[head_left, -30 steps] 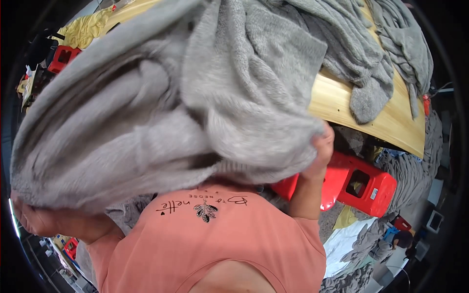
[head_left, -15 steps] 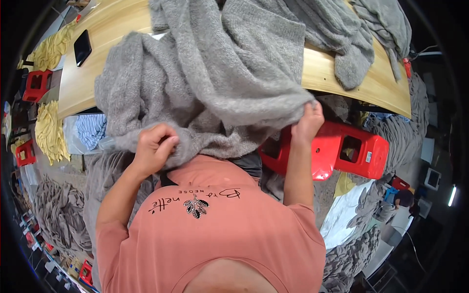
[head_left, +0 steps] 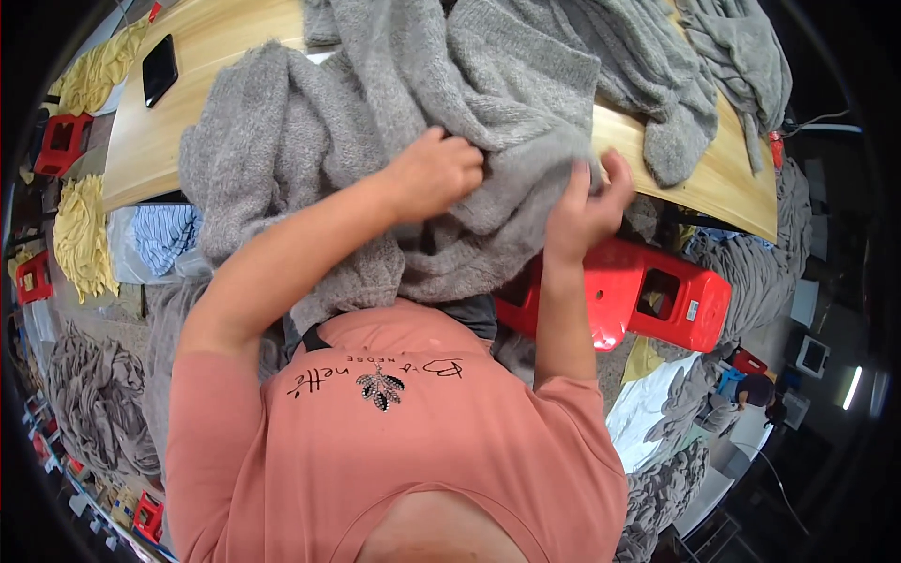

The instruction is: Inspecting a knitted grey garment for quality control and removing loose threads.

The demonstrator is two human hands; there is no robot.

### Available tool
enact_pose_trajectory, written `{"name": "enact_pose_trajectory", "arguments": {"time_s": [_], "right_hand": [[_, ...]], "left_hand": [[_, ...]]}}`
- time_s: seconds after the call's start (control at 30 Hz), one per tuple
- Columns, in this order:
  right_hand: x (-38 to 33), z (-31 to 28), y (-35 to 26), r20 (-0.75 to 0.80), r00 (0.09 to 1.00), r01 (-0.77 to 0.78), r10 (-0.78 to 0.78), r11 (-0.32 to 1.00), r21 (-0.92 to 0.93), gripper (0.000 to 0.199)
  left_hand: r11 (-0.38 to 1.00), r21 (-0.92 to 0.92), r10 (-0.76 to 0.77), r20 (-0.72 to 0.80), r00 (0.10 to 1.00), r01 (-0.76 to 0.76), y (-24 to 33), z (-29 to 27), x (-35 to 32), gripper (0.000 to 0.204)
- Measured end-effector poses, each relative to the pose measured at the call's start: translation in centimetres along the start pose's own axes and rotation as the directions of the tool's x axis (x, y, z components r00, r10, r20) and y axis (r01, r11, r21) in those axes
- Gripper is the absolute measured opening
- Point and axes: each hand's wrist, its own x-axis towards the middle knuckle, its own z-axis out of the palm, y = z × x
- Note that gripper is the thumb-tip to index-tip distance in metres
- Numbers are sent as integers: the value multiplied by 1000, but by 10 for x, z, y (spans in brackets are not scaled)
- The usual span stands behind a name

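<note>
A gray knit garment (head_left: 366, 122) lies bunched over the near edge of the table (head_left: 221, 47) and hangs down to the person's lap. Its far part is cut off at the upper rim, and its folds hide how it is laid out. The left hand (head_left: 436, 175) rests on the middle of it, knuckles up and fingers curled; the fingertips are out of sight, so I cannot tell whether that grip holds cloth. The right hand (head_left: 587, 216) is at the garment's right side, slightly blurred, its grip moderately wide with thumb and fingers apart; whether the thumb touches the cloth is unclear.

More gray knitwear (head_left: 680, 117) lies to the far right, partly cut off. A dark phone (head_left: 160, 70) sits on the far left. Below the table's right side is a red stool (head_left: 624, 310), partly covered by the right forearm. Left of the garment are striped blue cloth (head_left: 164, 235) in clear plastic and yellow cloth (head_left: 84, 239). A gray heap (head_left: 99, 403) at near left fades into the dark rim.
</note>
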Motion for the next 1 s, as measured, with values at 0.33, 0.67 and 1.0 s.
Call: {"name": "enact_pose_trajectory", "arguments": {"time_s": [0.33,0.67,1.0], "right_hand": [[-84,-15,-27,940,104,150,-325,939,308,18],[-63,-86,89,789,512,202,340,845,-495,9],[-84,-21,-24,729,465,281,-503,864,418,28]], "left_hand": [[921,-354,-223,-131,966,164,-26,-16,16,21],[996,-46,46,-510,859,-81,-6,-24,-52,24],[988,94,-132,65,989,126,3,-25,-152,55]]}}
